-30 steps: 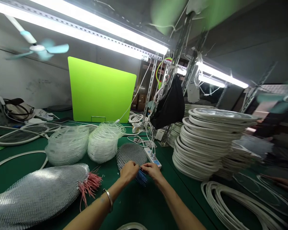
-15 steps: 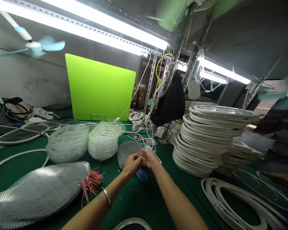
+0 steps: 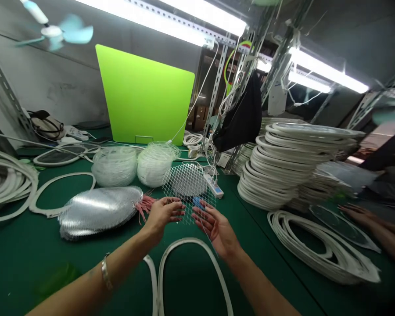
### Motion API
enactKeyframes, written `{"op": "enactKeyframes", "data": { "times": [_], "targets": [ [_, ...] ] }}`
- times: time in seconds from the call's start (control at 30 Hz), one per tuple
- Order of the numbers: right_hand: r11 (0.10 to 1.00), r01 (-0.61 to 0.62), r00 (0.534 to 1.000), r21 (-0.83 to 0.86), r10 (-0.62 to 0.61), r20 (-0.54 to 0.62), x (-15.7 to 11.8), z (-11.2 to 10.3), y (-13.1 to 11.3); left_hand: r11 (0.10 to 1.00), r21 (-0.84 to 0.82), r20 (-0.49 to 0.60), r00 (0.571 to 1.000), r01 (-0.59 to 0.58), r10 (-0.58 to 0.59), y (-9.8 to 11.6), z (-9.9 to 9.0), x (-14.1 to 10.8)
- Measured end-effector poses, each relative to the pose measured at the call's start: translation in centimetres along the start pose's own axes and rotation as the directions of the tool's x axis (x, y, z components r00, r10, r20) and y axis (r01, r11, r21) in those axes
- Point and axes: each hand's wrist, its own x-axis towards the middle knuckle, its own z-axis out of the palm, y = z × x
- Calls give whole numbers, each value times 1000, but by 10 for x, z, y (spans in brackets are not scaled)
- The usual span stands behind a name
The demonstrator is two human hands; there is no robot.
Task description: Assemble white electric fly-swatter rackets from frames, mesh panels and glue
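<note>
A square-gridded white wire mesh sheet (image 3: 187,186) stands up in front of me, with blue wire ends (image 3: 197,202) showing behind it. My left hand (image 3: 164,213) is at its lower left edge, fingers spread and touching the mesh. My right hand (image 3: 215,230) is at its lower right, fingers splayed against the netting. Neither hand visibly closes on it. Left of my left hand lies a silver mesh bundle (image 3: 98,213) with pink wire ends (image 3: 145,206). A white ring frame (image 3: 191,250) lies below my hands.
Two white mesh bundles (image 3: 114,166) sit behind on the green table (image 3: 26,263), by a power strip (image 3: 213,185). Stacked white rings (image 3: 276,169) rise at right. A co-worker's hand (image 3: 358,215) rests at far right near loose rings (image 3: 316,248).
My hands have moved apart and opened, and the mesh sheet now stands raised between them. A white ring frame has appeared below my hands, and the view has tilted.
</note>
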Motion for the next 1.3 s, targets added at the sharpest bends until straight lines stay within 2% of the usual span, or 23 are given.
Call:
{"op": "enactKeyframes", "data": {
  "times": [0.13, 0.3, 0.37, 0.4, 0.43, 0.47, 0.53, 0.6, 0.63, 0.67, 0.73, 0.87, 0.93, 0.97, 1.03, 1.07, 1.1, 1.13, 1.2, 1.3],
  "targets": [
    [997, -62, 997, 50, 60, 41, -62, -15, 34, 996, 16, 33, 996, 88, -88, -28, -9, -60],
    [984, -148, 989, 102, 148, 11, -108, -36, 76, 978, 90, 100, 975, 190, -198, -55, -21, -113],
    [979, -163, 985, 125, 168, -31, -125, -49, 84, 967, 211, 43, 987, 145, -158, -64, -31, -130],
    [977, -167, 982, 134, 178, -67, -134, -58, 86, 945, 316, 5, 996, 82, -88, -70, -37, -138],
    [974, -174, 976, 144, 190, -109, -141, -66, 87, 895, 446, -11, 1000, -1, 7, -76, -43, -146],
    [972, -179, 967, 153, 203, -158, -148, -75, 87, 809, 581, 13, 994, -93, 105, -83, -47, -153],
    [970, -175, 945, 166, 213, -248, -158, -90, 87, 566, 771, 212, 956, -290, 201, -99, -52, -167],
    [973, -157, 934, 170, 202, -295, -161, -100, 87, 344, 805, 456, 875, -483, 161, -116, -49, -174],
    [974, -147, 934, 170, 193, -302, -161, -103, 88, 271, 784, 546, 828, -558, 125, -123, -46, -175],
    [975, -142, 936, 170, 189, -299, -161, -105, 89, 223, 763, 603, 792, -607, 95, -129, -42, -174],
    [970, -161, 935, 181, 208, -287, -157, -108, 90, 181, 751, 638, 768, -635, 53, -137, -37, -169],
    [971, -141, 925, 193, 198, -325, -149, -106, 92, 233, 751, 639, 769, -617, -25, -132, -36, -155],
    [982, -107, 925, 158, 156, -345, -146, -104, 90, 316, 737, 639, 769, -597, -37, -121, -36, -153],
    [986, -100, 926, 130, 140, -351, -145, -103, 89, 379, 738, 607, 794, -559, -12, -114, -35, -153],
    [994, -95, 927, 54, 109, -360, -145, -101, 87, 578, 717, 439, 896, -390, 60, -98, -33, -150],
    [995, -95, 929, 11, 93, -358, -145, -102, 85, 707, 655, 318, 946, -266, 60, -89, -31, -147],
    [995, -89, 936, -32, 73, -345, -145, -102, 85, 825, 549, 213, 977, -133, 16, -81, -29, -143],
    [994, -87, 947, -73, 59, -317, -144, -104, 84, 910, 416, 151, 987, -8, -60, -75, -27, -138],
    [987, -90, 966, -136, 54, -252, -140, -105, 85, 967, 183, 162, 965, 175, -205, -68, -22, -128],
    [978, -59, 982, -201, 21, -185, -132, -99, 88, 964, 40, 199, 943, 265, -267, -73, -17, -120]
  ]
}}
